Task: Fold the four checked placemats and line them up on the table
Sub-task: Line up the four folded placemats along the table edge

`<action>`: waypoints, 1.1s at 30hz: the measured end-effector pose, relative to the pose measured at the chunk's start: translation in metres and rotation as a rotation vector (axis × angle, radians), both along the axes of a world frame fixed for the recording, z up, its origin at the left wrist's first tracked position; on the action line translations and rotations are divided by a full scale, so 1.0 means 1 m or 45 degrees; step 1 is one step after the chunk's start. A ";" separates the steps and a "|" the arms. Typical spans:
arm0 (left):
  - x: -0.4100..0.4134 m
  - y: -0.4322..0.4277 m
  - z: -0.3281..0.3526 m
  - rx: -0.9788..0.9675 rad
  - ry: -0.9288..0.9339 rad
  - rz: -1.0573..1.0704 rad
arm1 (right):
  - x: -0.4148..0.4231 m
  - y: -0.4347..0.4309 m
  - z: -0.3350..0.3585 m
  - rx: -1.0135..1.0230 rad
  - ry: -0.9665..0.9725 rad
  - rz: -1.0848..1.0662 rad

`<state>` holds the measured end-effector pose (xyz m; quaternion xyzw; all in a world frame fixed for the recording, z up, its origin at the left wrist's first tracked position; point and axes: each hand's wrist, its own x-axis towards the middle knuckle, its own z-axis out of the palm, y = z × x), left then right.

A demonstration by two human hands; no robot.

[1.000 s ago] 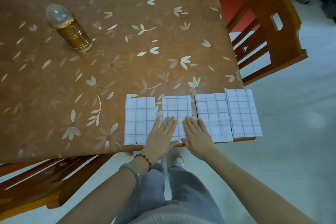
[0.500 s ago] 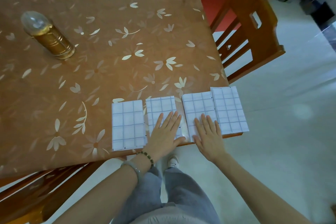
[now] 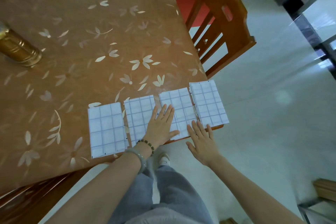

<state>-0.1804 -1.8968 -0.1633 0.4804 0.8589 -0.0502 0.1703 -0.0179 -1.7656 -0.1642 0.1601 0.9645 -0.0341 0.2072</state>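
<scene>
Your table (image 3: 91, 42) fills the frame ahead of both hands. Along its near edge the four checked placemats lie folded in a row running left to right, each with its long axis pointing away from you. The leftmost placemat (image 3: 106, 129) lies well to the left of your left hand, parted from its neighbour by a narrow strip of table. The second placemat (image 3: 139, 114) lies under that hand and just to its left, and the third placemat (image 3: 179, 107) lies between your two hands. The fourth placemat (image 3: 208, 103) lies just ahead of your right hand at the table's right corner. It appears set a shade farther from you than the rest and touches or slightly overlaps the third. Your left hand (image 3: 161, 125) lies flat, fingers straight and close together, bridging the gap between the second and third mats. Your right hand (image 3: 201, 139) is spread, fingers straight, with the palm out past the table edge. Its fingertips (image 3: 196, 127) are at the near end of the third mat; whether they press it cannot be told. The folding looks finished and only evening the row seems left. The out-of-step fourth mat lies nearer your right hand and would need a short draw toward you.
</scene>
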 end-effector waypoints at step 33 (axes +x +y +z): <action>-0.009 -0.021 0.003 -0.038 -0.052 0.131 | -0.050 0.121 0.005 -0.589 0.220 -0.630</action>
